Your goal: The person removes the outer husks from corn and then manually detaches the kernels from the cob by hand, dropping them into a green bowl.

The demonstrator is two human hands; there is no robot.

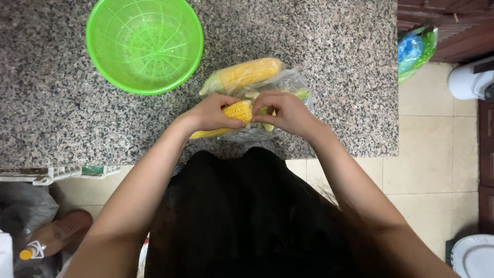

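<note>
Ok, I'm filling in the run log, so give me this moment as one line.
left hand: holds corn cob | right hand: on the cob's end | under: clear plastic bag | nearby: green colander, granite counter

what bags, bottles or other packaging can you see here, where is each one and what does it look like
Clear plastic bag: on the granite counter under both hands, crumpled, holding corn.
Blue and green plastic bag: beyond the counter's right edge, bunched.
Brown bottle: lower left on the floor, lying down, yellow cap.
</note>
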